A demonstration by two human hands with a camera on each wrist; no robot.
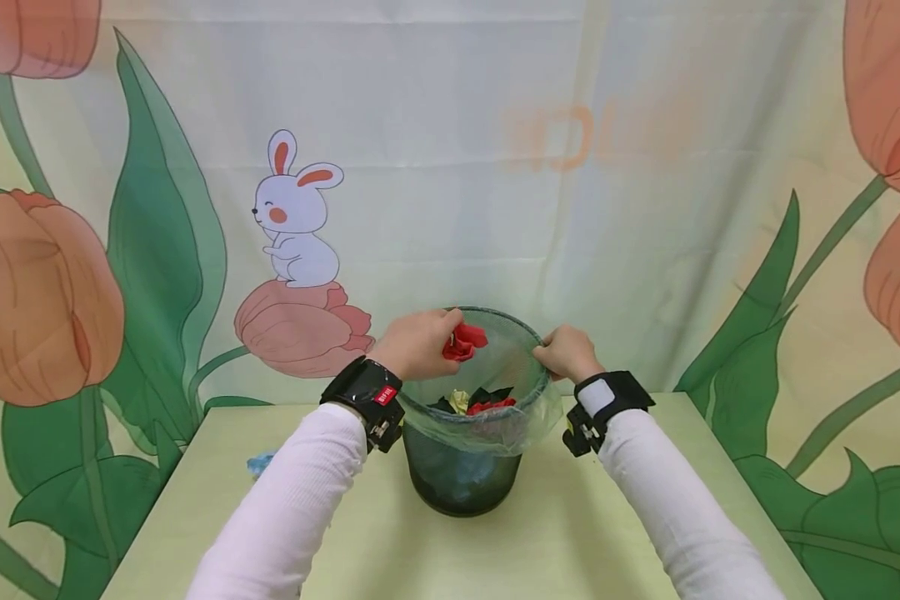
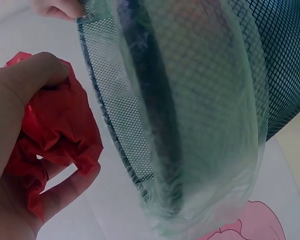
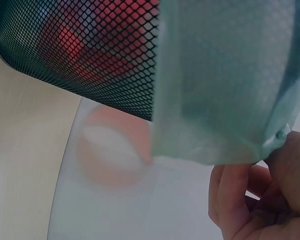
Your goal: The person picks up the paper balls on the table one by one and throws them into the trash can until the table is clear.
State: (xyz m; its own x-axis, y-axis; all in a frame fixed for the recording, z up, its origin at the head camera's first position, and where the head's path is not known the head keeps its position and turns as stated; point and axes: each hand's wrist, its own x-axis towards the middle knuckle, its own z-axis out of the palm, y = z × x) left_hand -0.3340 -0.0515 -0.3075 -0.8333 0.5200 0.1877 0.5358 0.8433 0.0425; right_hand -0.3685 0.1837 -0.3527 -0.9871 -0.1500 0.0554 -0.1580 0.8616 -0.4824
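Note:
My left hand (image 1: 414,342) holds a crumpled piece of red paper (image 1: 465,341) over the left side of a dark mesh wastebasket (image 1: 461,475). In the left wrist view the red paper (image 2: 60,125) sits between thumb and curled fingers, beside the basket's rim. A thin green plastic bag (image 1: 537,414) lines the basket and folds down over its rim. At the right of the rim, my right hand (image 1: 568,353) pinches the bag's edge, which the right wrist view shows at the thumb. Inside lie crumpled red (image 1: 492,405), black (image 1: 497,394) and yellowish paper (image 1: 459,402).
The basket stands on a pale yellow-green table (image 1: 330,533). A crumpled blue piece (image 1: 259,463) lies on the table left of the basket, near the left sleeve. Behind hangs a cloth backdrop (image 1: 450,167) printed with tulips and a rabbit.

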